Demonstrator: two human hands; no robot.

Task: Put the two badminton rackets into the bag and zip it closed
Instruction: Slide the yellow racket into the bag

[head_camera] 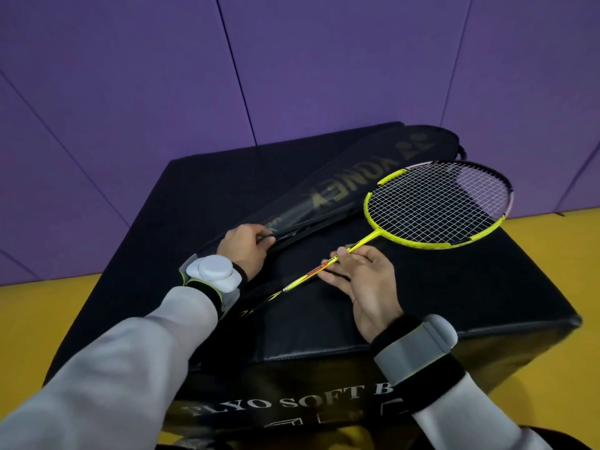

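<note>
A black racket bag [341, 177] with gold lettering lies diagonally across the top of a black soft box [487, 287]. My left hand [246, 251] grips the bag's near edge by its opening. A yellow racket [438, 203] lies to the right of the bag, its head toward the far right. A pink rim shows at the head's far edge, perhaps a second racket beneath. My right hand [360, 277] pinches the yellow shaft between thumb and fingers, palm up. The racket's handle end runs down-left under my left wrist.
The box stands on a yellow floor [39, 313] against a purple padded wall [162, 76]. White lettering marks the box's front face [292, 404]. The bag's strap end [462, 152] hangs past the far edge.
</note>
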